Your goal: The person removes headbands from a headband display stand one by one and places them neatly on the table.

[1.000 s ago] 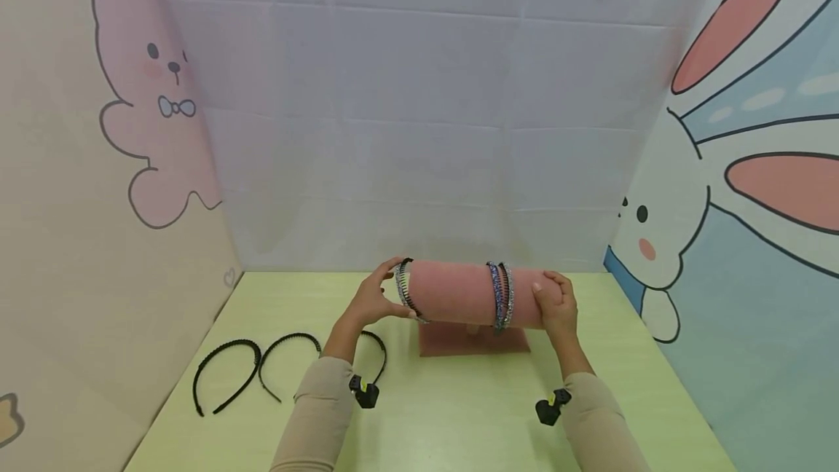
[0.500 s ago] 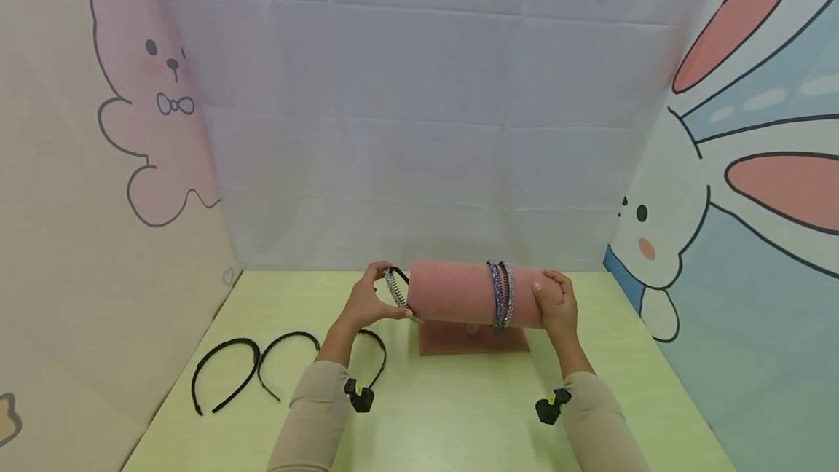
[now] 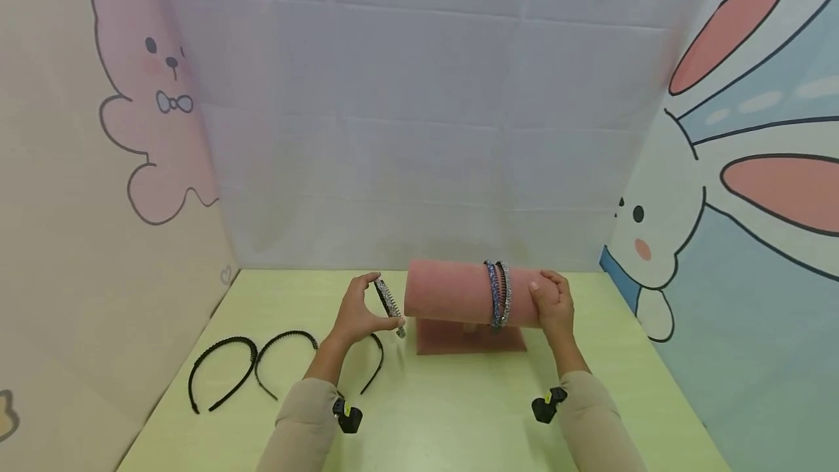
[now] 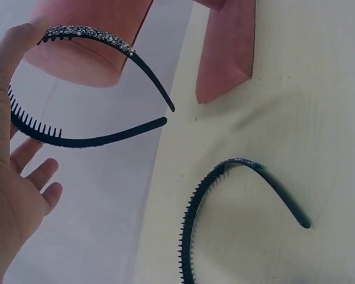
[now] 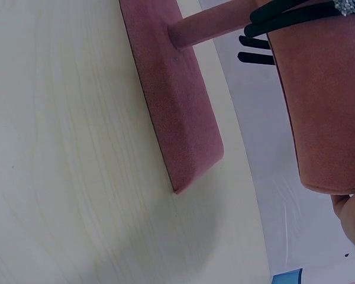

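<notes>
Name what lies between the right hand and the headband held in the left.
The pink cylinder, bearing a blue headband and a silver headband; the head view shows this.

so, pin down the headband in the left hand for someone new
Find the pink stand on the table. Just off its left end, the left hand holds a silver-glittered black headband. Unlike the other headbands on stand or table, it's held.

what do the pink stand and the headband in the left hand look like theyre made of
Pink stand: probably velvety fabric over a firm core; the surface looks matte and soft, without sharp highlights.
Headband in the left hand: likely black plastic, judging by its thin comb teeth; silvery sparkle on top, glitter or tiny stones.
</notes>
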Demonstrator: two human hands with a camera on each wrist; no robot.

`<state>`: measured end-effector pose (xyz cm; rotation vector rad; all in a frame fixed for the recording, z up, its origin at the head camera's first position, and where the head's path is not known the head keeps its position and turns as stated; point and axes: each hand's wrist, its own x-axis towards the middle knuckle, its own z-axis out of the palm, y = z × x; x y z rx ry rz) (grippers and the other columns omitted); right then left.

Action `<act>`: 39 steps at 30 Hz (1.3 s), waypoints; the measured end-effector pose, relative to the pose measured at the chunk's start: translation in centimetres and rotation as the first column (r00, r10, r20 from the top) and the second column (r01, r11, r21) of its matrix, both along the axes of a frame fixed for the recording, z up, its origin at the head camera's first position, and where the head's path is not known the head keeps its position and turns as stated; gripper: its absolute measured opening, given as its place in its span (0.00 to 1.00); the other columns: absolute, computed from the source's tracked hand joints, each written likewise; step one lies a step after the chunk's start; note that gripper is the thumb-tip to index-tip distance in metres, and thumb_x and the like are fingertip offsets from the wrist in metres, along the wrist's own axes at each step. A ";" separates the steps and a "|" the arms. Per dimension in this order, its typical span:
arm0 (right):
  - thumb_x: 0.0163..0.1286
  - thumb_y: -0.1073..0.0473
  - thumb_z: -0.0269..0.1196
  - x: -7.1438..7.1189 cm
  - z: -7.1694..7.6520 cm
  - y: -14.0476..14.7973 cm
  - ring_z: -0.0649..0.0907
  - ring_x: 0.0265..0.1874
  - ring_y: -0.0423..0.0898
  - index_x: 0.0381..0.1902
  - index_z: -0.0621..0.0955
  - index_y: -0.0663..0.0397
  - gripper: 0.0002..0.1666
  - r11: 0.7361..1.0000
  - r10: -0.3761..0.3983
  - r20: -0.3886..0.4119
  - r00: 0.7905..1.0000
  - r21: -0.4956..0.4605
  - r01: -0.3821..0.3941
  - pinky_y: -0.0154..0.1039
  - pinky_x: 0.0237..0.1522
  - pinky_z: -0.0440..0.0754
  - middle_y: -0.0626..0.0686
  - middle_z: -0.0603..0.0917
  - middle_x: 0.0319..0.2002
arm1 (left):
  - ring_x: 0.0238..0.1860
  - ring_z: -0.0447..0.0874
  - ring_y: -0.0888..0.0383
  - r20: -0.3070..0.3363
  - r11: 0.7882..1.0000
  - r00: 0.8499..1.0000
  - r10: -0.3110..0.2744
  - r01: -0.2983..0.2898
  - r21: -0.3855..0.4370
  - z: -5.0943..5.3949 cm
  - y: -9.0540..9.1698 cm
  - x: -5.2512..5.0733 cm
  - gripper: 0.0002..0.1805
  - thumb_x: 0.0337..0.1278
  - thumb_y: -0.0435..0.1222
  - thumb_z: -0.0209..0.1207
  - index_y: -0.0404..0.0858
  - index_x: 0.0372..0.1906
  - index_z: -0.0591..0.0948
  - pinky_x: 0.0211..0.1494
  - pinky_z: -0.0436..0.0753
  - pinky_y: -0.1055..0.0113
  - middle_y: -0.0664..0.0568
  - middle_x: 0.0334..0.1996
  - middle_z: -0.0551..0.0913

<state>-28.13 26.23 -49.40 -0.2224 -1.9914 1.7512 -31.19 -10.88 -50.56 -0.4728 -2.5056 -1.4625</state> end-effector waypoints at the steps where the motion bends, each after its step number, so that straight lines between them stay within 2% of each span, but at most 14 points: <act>1: 0.64 0.55 0.62 0.0 0.1 0.0 0.69 0.51 0.44 0.57 0.71 0.55 0.25 1.000 0.002 0.000 1.000 0.001 -0.002 0.39 0.48 0.67 0.48 0.71 0.56 | 0.62 0.62 0.48 -0.007 1.000 1.000 0.006 -0.006 -0.001 -0.1 0.0 0.1 0.55 0.21 0.49 0.78 0.39 0.65 0.66 0.59 0.65 0.46 0.47 0.61 0.66; 3: 0.64 0.55 0.62 -0.1 0.2 0.0 0.69 0.52 0.45 0.57 0.71 0.55 0.25 1.000 0.001 0.007 1.000 0.004 -0.001 0.41 0.49 0.67 0.49 0.71 0.56 | 0.62 0.62 0.48 -0.010 1.000 1.000 0.014 -0.014 -0.002 -0.3 0.0 0.5 0.54 0.22 0.49 0.78 0.40 0.64 0.66 0.60 0.64 0.47 0.47 0.60 0.66; 7: 0.64 0.52 0.62 -1.1 -1.4 0.6 0.69 0.53 0.45 0.57 0.71 0.52 0.25 1.000 -0.007 0.001 1.000 -0.005 0.007 0.42 0.51 0.66 0.48 0.71 0.57 | 0.61 0.62 0.49 -0.011 0.999 0.999 0.035 -0.035 0.000 -0.9 0.0 1.3 0.53 0.21 0.51 0.78 0.41 0.63 0.67 0.60 0.64 0.48 0.47 0.58 0.66; 11: 0.64 0.53 0.62 -1.1 -1.8 0.6 0.69 0.54 0.46 0.56 0.72 0.52 0.24 1.000 -0.021 -0.002 1.000 0.018 0.021 0.43 0.51 0.66 0.48 0.72 0.57 | 0.59 0.63 0.49 -0.027 0.998 0.998 0.064 -0.064 0.001 -1.3 0.2 2.3 0.53 0.20 0.52 0.78 0.41 0.62 0.68 0.58 0.67 0.48 0.47 0.57 0.65; 14: 0.63 0.55 0.62 -0.9 -1.3 0.5 0.69 0.54 0.46 0.55 0.72 0.53 0.23 1.000 -0.018 -0.008 1.000 0.017 0.019 0.42 0.49 0.67 0.48 0.72 0.56 | 0.57 0.64 0.48 -0.039 0.997 0.996 0.075 -0.074 0.027 -1.4 0.5 3.1 0.52 0.20 0.52 0.78 0.41 0.61 0.69 0.55 0.68 0.48 0.46 0.56 0.64; 17: 0.63 0.57 0.62 -0.2 -0.2 0.1 0.69 0.52 0.47 0.55 0.72 0.54 0.23 1.000 -0.008 -0.017 1.000 0.012 0.009 0.41 0.47 0.67 0.48 0.72 0.55 | 0.54 0.65 0.45 -0.033 0.994 0.996 0.082 -0.079 0.070 -1.5 0.9 3.9 0.52 0.20 0.51 0.78 0.40 0.60 0.69 0.53 0.70 0.47 0.44 0.54 0.63; 20: 0.64 0.57 0.61 0.4 0.8 -0.5 0.69 0.52 0.46 0.56 0.71 0.56 0.24 1.000 -0.002 -0.018 1.000 0.013 0.002 0.40 0.47 0.67 0.48 0.72 0.55 | 0.54 0.66 0.44 -0.013 0.990 0.994 0.112 -0.111 0.092 -1.7 1.0 4.6 0.51 0.21 0.51 0.78 0.41 0.60 0.69 0.52 0.70 0.45 0.44 0.55 0.62; 23: 0.64 0.56 0.61 0.5 1.0 -0.7 0.69 0.51 0.45 0.57 0.71 0.57 0.25 1.000 -0.007 -0.008 1.000 0.027 0.008 0.39 0.47 0.67 0.47 0.72 0.55 | 0.54 0.65 0.46 0.010 0.985 0.989 0.151 -0.151 0.081 -2.0 0.9 5.1 0.51 0.20 0.52 0.78 0.42 0.60 0.70 0.52 0.70 0.45 0.45 0.55 0.61; 26: 0.64 0.56 0.61 0.0 0.2 -0.2 0.69 0.51 0.45 0.57 0.71 0.56 0.25 1.000 -0.009 -0.005 1.000 0.015 0.009 0.40 0.47 0.67 0.47 0.72 0.55 | 0.55 0.63 0.49 0.021 0.981 0.984 0.179 -0.180 0.070 -2.4 0.8 5.6 0.52 0.18 0.54 0.78 0.44 0.60 0.70 0.52 0.70 0.46 0.46 0.55 0.61; 30: 0.64 0.54 0.62 -0.9 -1.3 0.5 0.69 0.52 0.45 0.56 0.72 0.53 0.24 1.000 -0.019 -0.003 1.000 0.012 0.019 0.42 0.48 0.67 0.48 0.72 0.56 | 0.56 0.62 0.49 0.002 0.977 0.980 0.201 -0.201 0.077 -2.7 0.5 6.1 0.52 0.17 0.56 0.77 0.44 0.59 0.70 0.52 0.70 0.47 0.46 0.55 0.61; 39: 0.63 0.52 0.63 -1.1 -1.8 0.5 0.70 0.51 0.45 0.55 0.72 0.51 0.24 0.999 -0.030 -0.031 0.999 0.015 0.030 0.42 0.47 0.68 0.47 0.73 0.55 | 0.56 0.61 0.48 -0.023 0.963 0.965 0.262 -0.259 0.074 -3.1 -0.3 7.6 0.52 0.18 0.54 0.78 0.47 0.61 0.69 0.50 0.71 0.45 0.46 0.54 0.60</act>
